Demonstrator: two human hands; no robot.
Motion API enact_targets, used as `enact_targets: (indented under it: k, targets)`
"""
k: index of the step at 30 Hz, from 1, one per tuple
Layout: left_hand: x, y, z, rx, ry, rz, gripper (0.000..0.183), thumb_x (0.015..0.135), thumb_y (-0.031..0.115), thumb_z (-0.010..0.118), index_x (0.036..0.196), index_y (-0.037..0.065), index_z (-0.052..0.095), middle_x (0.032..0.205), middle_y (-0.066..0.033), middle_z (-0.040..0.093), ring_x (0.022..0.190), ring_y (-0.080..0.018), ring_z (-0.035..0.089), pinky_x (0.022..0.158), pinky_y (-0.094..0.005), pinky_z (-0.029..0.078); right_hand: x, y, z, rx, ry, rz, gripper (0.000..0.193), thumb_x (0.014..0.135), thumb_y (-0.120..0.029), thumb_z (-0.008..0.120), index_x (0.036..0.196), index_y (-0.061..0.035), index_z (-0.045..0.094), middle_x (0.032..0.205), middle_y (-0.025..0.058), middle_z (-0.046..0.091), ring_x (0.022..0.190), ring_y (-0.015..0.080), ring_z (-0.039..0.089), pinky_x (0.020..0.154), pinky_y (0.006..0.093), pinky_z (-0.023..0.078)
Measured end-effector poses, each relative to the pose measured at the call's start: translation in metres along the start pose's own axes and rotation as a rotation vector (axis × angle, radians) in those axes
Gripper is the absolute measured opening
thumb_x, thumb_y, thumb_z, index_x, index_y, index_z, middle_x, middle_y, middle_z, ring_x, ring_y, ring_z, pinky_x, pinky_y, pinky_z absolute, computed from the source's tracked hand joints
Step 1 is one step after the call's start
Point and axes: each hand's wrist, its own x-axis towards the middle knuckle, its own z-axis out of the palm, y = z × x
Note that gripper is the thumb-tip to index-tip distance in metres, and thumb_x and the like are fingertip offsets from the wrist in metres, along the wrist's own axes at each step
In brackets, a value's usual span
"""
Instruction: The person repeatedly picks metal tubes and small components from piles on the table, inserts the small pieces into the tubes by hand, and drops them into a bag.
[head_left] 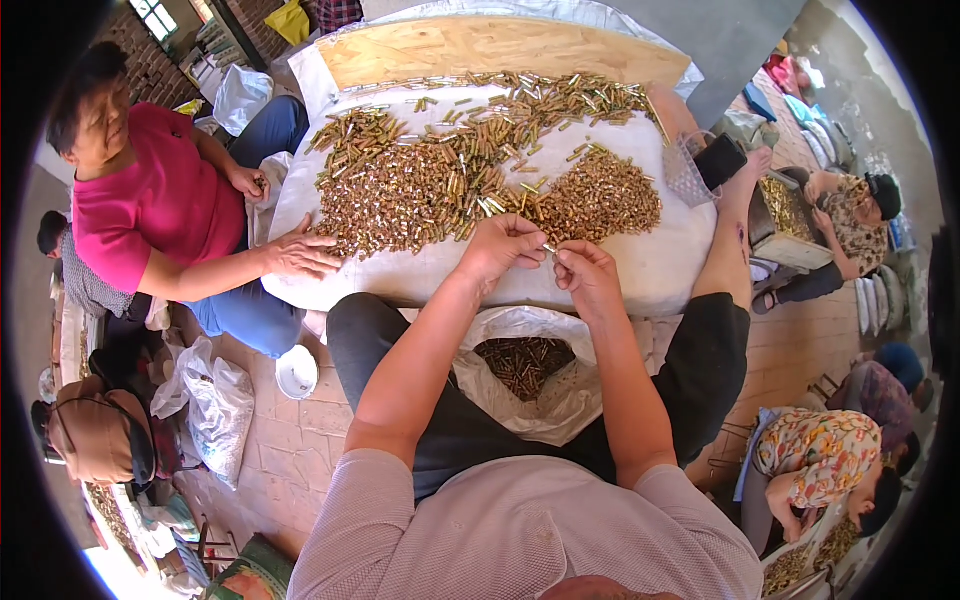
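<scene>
My left hand (500, 250) and my right hand (588, 272) are close together over the near edge of the cloth-covered table (400, 283). Both are closed in a pinch at a small silvery metal cylinder (550, 249) between the fingertips. Just beyond my left hand spreads a broad heap of short copper- and gold-coloured metal pieces (385, 200). A smaller heap of similar pieces (610, 200) lies beyond my right hand. Longer slim cylinders (530, 105) are strewn toward the back. Below my forearms, an open white sack (472, 385) between my legs holds many dark slim pieces (525, 362).
A wooden board (500, 50) edges the table's far side. At left, a person in a pink top (170, 205) rests a hand (303, 250) by the heap. A plastic basket (690, 170) and dark phone (720, 160) are at right. A white bowl (297, 373) stands on the floor.
</scene>
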Motion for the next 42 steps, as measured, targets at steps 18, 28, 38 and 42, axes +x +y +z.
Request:
enact_targets:
  k: [18, 28, 38, 42]
  targets:
    - [-0.004, -0.007, 0.010, -0.159, -0.028, -0.047, 0.018, 0.088, 0.009, 0.072, 0.098, -0.003, 0.063, 0.087, -0.0100, 0.066, 0.075, -0.0210, 0.069, 0.066, -0.0307, 0.060, -0.007, -0.011, 0.003, 0.085, 0.019, 0.035, 0.002, 0.084, -0.006, 0.069, 0.085, -0.0051, 0.071, 0.068, -0.0013, 0.062, 0.058, 0.0076, 0.053, 0.051, 0.0229, 0.040]
    - [-0.003, -0.010, 0.014, -0.134, -0.021, -0.023, 0.015, 0.089, 0.007, 0.071, 0.097, -0.003, 0.063, 0.086, -0.0099, 0.066, 0.075, -0.0202, 0.069, 0.066, -0.0302, 0.060, -0.006, -0.012, 0.002, 0.064, 0.037, 0.021, 0.003, 0.085, -0.005, 0.068, 0.082, -0.0044, 0.068, 0.063, -0.0001, 0.058, 0.053, 0.0089, 0.050, 0.048, 0.0236, 0.036]
    - [-0.007, -0.021, 0.027, -0.073, 0.109, 0.025, 0.010, 0.090, 0.006, 0.069, 0.094, -0.001, 0.063, 0.084, -0.0085, 0.066, 0.070, -0.0165, 0.067, 0.061, -0.0278, 0.059, -0.010, -0.006, 0.001, 0.095, 0.113, 0.062, 0.010, 0.084, -0.003, 0.065, 0.074, -0.0065, 0.062, 0.057, 0.0000, 0.052, 0.049, 0.0099, 0.045, 0.046, 0.0247, 0.035]
    - [-0.010, -0.016, 0.032, -0.047, 0.116, 0.032, 0.010, 0.090, 0.006, 0.069, 0.093, -0.002, 0.063, 0.083, -0.0092, 0.067, 0.069, -0.0159, 0.067, 0.061, -0.0274, 0.059, -0.010, -0.009, -0.003, 0.118, 0.094, 0.104, 0.010, 0.083, -0.004, 0.065, 0.074, -0.0069, 0.062, 0.057, 0.0001, 0.052, 0.049, 0.0099, 0.046, 0.046, 0.0248, 0.036]
